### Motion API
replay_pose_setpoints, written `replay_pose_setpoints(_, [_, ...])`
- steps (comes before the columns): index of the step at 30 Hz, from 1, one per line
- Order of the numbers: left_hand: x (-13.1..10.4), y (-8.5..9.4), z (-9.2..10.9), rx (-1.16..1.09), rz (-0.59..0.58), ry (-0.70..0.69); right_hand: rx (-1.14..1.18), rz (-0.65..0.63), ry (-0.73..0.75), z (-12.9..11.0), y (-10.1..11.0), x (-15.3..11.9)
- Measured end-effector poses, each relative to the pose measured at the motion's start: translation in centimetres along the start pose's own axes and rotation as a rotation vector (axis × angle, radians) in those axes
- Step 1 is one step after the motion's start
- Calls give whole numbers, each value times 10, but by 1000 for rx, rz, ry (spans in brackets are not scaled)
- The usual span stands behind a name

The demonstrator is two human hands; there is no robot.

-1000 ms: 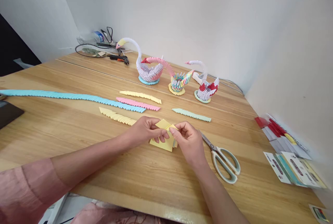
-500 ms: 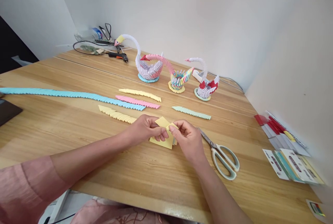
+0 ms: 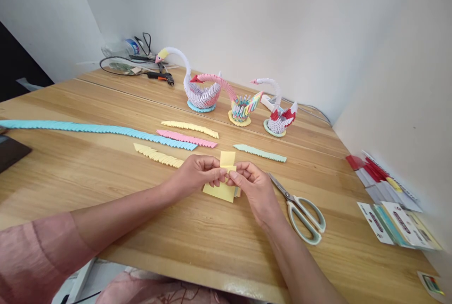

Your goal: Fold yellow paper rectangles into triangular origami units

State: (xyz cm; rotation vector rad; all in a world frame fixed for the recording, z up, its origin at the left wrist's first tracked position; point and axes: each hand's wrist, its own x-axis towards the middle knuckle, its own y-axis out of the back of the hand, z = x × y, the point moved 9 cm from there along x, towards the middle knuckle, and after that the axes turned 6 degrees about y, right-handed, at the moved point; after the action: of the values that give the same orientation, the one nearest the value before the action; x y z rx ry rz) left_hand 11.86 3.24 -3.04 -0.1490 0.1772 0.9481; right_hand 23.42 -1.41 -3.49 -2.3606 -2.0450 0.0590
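Between my two hands is a small piece of yellow paper (image 3: pixel 228 158), folded across, with its upper part standing up behind my fingertips. My left hand (image 3: pixel 203 172) pinches it from the left, thumb against fingers. From the other side my right hand (image 3: pixel 252 184) pinches its right part, thumb in front. Just below lies a stack of yellow paper sheets (image 3: pixel 219 193) on the table, partly covered by my fingers. A pair of scissors (image 3: pixel 300 210) with pale handles rests beside my right hand. Left of my left hand is a strip of folded yellow pieces (image 3: pixel 157 155), its near end hidden.
Three paper swans (image 3: pixel 203 96) stand at the back. Blue (image 3: pixel 88 127), pink (image 3: pixel 187 138), yellow (image 3: pixel 190 127) and green (image 3: pixel 261 152) strips of folded paper lie across the table. A glue gun (image 3: pixel 160 76) is back left. Paper packs (image 3: pixel 399 224) lie at right.
The yellow paper has turned from a slant to upright, its top now standing straight. My left thumb and fingers have moved in close to my right fingertips. The scissors and swans stay put.
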Motion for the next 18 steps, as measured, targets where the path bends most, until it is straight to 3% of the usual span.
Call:
replay_pose_setpoints(14, [-1, 4, -1, -12, 41, 23, 25, -77, -24, 3, -9, -1])
replay_pose_setpoints(18, [0, 5, -1, 21, 49, 26, -51, -64, 60, -2, -7, 2])
